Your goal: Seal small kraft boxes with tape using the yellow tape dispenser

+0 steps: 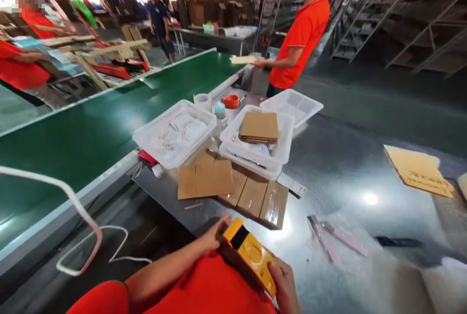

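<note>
- At the bottom centre of the frame I see my left hand (215, 236) gripping the upper end of a yellow device (251, 255), fingers curled over its black band.
- My right hand (286, 285) clasps the device's lower end; it lies tilted across my red lap, near the table (328, 168) edge.
- Just beyond, in the middle of the frame, flat cardboard sheets (206, 178) lie on the table, touching a row of taped brown pieces (253, 197).
- Lower right: clear plastic bags (335, 236) lie on the table.
- Centre: a white basket (175, 134) holds small papers; beside it a second basket (260, 144) holds stacked cardboard.
- Right edge: a loose cardboard piece (419, 170), well apart.
- Left: a green conveyor belt (91, 134), with a white cable (73, 202) in front.
- Upper centre: a person in an orange shirt (302, 37) holds a flat sheet.
</note>
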`<move>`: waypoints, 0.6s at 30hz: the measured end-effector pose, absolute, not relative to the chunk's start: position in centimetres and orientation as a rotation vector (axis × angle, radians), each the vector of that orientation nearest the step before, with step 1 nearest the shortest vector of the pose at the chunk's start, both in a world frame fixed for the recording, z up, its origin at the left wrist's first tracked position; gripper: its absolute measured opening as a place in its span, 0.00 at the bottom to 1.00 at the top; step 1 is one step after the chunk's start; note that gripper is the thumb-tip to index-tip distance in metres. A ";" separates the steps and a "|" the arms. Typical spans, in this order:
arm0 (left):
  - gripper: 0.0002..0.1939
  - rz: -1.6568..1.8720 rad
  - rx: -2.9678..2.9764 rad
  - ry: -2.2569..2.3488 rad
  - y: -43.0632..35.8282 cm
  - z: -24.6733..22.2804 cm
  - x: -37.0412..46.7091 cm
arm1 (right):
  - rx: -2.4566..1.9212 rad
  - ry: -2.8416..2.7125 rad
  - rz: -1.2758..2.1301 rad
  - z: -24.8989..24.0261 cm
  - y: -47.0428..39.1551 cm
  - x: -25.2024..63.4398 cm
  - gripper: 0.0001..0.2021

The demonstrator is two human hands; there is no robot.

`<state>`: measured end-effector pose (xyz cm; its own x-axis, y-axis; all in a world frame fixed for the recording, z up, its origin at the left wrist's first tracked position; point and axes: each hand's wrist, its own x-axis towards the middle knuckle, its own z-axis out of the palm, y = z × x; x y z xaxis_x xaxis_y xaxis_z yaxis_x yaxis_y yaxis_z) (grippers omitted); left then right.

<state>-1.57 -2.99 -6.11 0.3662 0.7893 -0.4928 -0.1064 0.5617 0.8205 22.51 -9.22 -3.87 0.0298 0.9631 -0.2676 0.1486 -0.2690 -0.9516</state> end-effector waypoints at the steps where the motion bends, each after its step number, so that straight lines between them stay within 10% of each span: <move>1: 0.45 0.626 0.756 1.047 -3.0 -6.2 -1.8 | -1.535 -1.173 1.354 -3.8 -9.9 22.8 0.30; 13: 0.16 0.589 0.929 1.401 -1.4 0.2 -4.3 | -1.559 -1.256 1.433 -1.5 -9.7 23.8 0.30; 18: 0.26 0.440 0.484 1.088 -1.4 2.6 -2.5 | -1.563 -1.269 1.434 -0.9 -9.4 23.5 0.30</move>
